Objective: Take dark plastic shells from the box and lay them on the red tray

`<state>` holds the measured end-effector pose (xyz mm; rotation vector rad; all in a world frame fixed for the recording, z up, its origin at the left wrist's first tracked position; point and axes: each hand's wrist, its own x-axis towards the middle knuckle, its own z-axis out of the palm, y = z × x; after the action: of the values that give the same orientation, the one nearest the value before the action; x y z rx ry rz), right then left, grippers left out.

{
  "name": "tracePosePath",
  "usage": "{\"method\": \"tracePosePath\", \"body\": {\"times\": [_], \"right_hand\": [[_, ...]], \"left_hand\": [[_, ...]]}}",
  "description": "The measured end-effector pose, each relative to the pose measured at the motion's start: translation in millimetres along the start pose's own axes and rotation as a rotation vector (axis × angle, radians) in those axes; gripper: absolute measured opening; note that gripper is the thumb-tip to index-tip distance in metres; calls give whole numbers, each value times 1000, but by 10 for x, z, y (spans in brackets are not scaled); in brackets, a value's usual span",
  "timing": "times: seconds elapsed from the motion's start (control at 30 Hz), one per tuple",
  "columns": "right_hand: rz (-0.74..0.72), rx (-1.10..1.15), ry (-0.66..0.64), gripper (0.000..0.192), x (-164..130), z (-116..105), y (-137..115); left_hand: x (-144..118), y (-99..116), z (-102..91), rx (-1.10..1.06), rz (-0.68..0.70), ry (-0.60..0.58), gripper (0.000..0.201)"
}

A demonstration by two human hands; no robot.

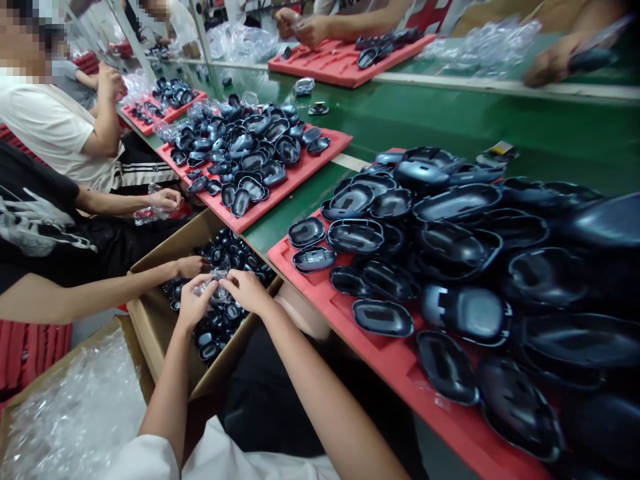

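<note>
Clear plastic wrap (pixel 216 285) sits pinched between both hands over the cardboard box (pixel 150 313) of dark shells (pixel 220 327). Left hand (pixel 194 301) and right hand (pixel 246 291) have fingers clenched on it. Looks light, crinkly, slippery; best gripped at the edges.

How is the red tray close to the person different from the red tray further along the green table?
The near red tray lies at the table edge beside the person's arms; the far red tray lies further left, by a co-worker. The near tray's dark shells look large and heap up; the far tray's shells look smaller with distance. Both are red and hold dark glossy plastic shells on the green table.
</note>
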<state>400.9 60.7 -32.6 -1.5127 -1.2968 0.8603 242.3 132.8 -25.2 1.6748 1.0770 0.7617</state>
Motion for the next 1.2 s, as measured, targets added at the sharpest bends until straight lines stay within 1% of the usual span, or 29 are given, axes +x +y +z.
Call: {"method": "tracePosePath", "body": {"times": [0.07, 0.13, 0.2, 0.27, 0.3, 0.37, 0.43, 0.47, 0.5, 0.53, 0.6, 0.63, 0.67, 0.73, 0.8, 0.87, 0.97, 1.07, 1.13, 1.17, 1.2], "right_hand": [[-80, 30, 4, 32, -11, -20, -27], [-150, 162, -20, 33, -6, -36, -46], [-155, 325, -54, 34, 15, -36, -47], [-105, 403, -80, 36, 49, -25, -26], [-75, 392, -74, 36, 66, -19, -10], [-40, 291, 12, 33, 91, -12, 18], [-72, 172, 139, 29, 91, -10, 30], [-111, 125, 175, 27, 81, -6, 29], [-151, 86, 178, 25, 67, 1, 24], [-184, 52, 151, 22, 52, 12, 18], [-197, -14, 88, 15, 30, 48, 9], [-180, -39, 85, 14, 28, 69, 10], [-150, -55, 110, 16, 34, 88, 15], [-57, -64, 244, 23, 68, 110, 41], [51, -53, 400, 30, 119, 101, 86], [124, -57, 494, 32, 169, 69, 144], [139, -95, 523, 36, 219, 33, 236], [133, -62, 535, 36, 257, 42, 313], [155, 10, 543, 32, 293, 65, 355], [173, 50, 546, 29, 314, 77, 373], [192, 85, 545, 27, 335, 89, 389]], "left_hand": [[8, -2, -11, -41, -36, 2, 36], [18, 10, -25, -117, -25, -9, 35], [24, 30, -32, -221, 0, -26, 35], [24, 48, -23, -311, -21, -43, 40], [20, 53, -12, -332, -52, -45, 43], [9, 54, 17, -315, -110, -13, 47], [-2, 47, 44, -259, -134, 69, 49], [-6, 42, 53, -233, -126, 113, 48], [-8, 39, 60, -217, -107, 150, 48], [-8, 36, 63, -213, -86, 173, 48], [-3, 32, 63, -235, -54, 172, 49], [1, 31, 62, -254, -52, 159, 49], [6, 30, 60, -272, -59, 145, 50], [18, 27, 51, -308, -76, 150, 51], [34, 20, 25, -343, -66, 208, 51], [55, 10, -29, -385, -23, 291, 49], [85, -9, -161, -473, 24, 384, 42], [91, -49, -323, -515, -39, 421, 41], [80, -99, -410, -437, -124, 383, 47], [76, -132, -435, -351, -170, 325, 50], [76, -170, -443, -227, -214, 234, 51]]}}
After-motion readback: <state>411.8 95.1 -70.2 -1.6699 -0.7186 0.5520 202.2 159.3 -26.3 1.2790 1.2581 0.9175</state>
